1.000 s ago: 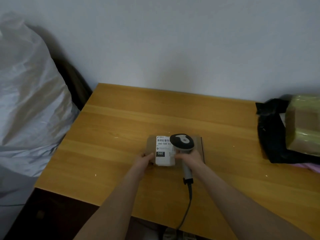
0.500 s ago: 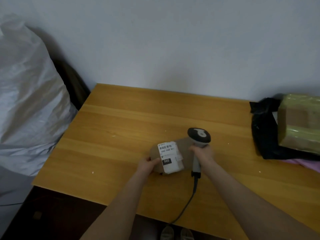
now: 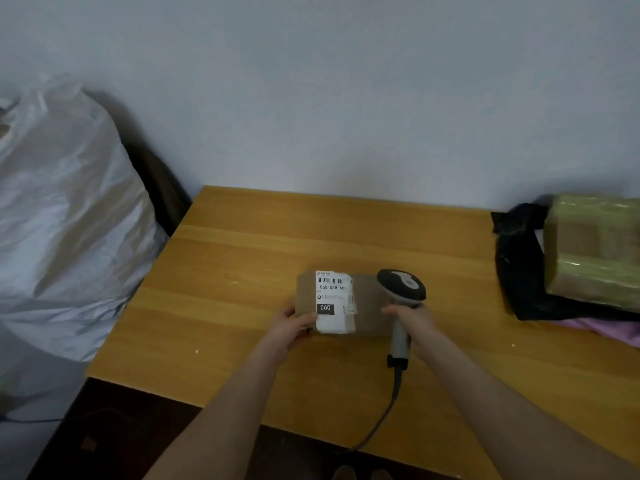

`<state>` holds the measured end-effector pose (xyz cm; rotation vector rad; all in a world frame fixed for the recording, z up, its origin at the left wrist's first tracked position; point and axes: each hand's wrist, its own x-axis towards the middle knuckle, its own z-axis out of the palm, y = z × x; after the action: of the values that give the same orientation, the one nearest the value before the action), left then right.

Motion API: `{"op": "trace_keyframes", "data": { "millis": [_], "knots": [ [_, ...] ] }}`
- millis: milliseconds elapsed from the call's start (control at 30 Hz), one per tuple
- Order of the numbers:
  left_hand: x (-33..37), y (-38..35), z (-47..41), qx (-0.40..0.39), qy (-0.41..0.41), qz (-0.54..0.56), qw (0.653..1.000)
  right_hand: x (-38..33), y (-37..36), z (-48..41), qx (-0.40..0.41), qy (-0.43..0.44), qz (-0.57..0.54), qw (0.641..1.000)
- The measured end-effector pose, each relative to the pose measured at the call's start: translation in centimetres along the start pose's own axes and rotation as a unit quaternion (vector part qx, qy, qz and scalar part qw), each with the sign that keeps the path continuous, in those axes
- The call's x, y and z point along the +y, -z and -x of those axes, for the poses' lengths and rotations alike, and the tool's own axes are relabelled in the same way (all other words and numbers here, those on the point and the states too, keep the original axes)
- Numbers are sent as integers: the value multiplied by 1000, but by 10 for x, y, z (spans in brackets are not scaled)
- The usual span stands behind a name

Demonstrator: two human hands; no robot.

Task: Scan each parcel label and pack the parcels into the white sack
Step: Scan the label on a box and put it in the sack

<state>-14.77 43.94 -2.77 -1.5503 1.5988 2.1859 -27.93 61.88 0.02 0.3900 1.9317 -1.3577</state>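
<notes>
Brown parcel on counter, label facing up — left grip pinches its near-left corner. Just right of parcel, right grip curled round scanner handle. Well left of parcel, white sack.

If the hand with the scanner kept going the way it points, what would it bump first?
Probably the brown parcel, just ahead of the right hand and its scanner. Depth is unclear from above, so the hand may already touch it. The left hand grips the parcel's other end.
</notes>
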Motion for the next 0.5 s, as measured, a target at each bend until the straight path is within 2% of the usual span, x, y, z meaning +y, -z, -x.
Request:
{"op": "trace_keyframes", "data": {
  "millis": [133, 300, 500],
  "knots": [
    [19, 8, 15, 9, -18, -9, 1000, -12, -8, 35, -5, 62, -21, 998],
    [35, 14, 28, 4, -39, 13, 999, -15, -15, 82, -73, 137, -31, 987],
    [38, 15, 36, 23, -74, 22, 997, -20, -21, 121, -93, 180, -47, 978]
  ]
}}
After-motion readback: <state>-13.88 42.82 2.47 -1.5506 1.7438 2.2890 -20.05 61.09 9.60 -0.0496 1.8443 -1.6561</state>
